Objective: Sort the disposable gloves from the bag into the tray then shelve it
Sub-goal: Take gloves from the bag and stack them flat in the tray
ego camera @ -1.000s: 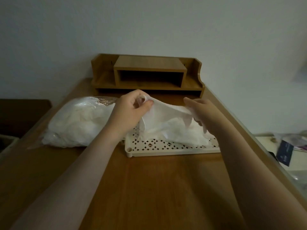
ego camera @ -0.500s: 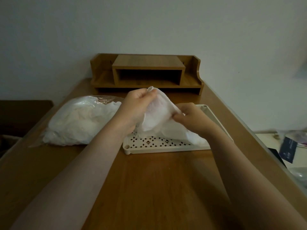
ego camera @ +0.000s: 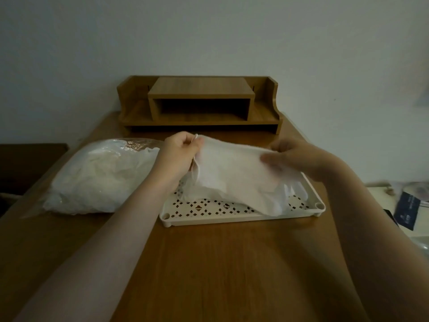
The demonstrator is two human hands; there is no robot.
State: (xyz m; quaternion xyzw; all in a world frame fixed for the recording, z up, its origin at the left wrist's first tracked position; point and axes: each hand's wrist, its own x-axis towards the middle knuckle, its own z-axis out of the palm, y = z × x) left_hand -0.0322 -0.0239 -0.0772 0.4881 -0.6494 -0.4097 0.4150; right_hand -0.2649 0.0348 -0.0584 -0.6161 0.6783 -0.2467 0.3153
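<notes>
The left hand point(ego camera: 180, 151) pinched the cuff of a thin white disposable glove point(ego camera: 234, 169), and the right hand point(ego camera: 293, 156) gripped its far edge, spreading it flat above the cream perforated plastic tray point(ego camera: 241, 218) on the wooden bench point(ego camera: 209, 263), probably so it would stack neatly.

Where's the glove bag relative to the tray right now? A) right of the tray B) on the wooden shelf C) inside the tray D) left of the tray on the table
D: the bag lies on the table to the left of the tray, while the shelf at the back holds nothing visible.
</notes>
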